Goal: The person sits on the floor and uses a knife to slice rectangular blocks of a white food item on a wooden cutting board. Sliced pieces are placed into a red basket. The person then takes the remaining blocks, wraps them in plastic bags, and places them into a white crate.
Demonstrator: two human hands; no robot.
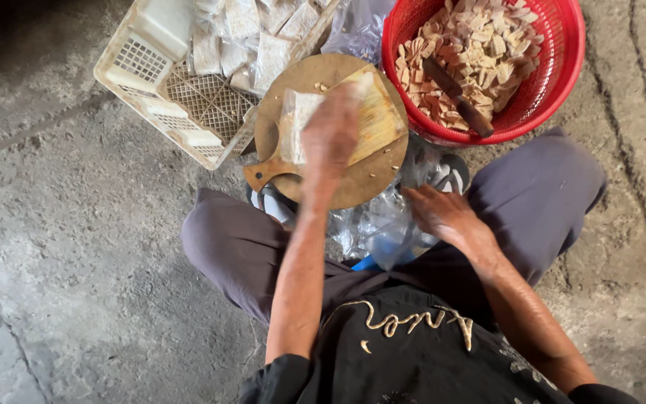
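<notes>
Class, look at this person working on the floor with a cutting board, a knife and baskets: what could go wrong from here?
1. The knife lies loose on the cut pieces in the red basket; a hand reaching in might meet the blade.
2. The round cutting board seems to rest on crumpled plastic bags, so it may tip or slide under the left hand.
3. The right hand presses that plastic, which could slip.

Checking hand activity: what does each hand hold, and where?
Blurred left hand over the pale wrapped block; grip unclear. Right hand rests on clear plastic bags.
</notes>
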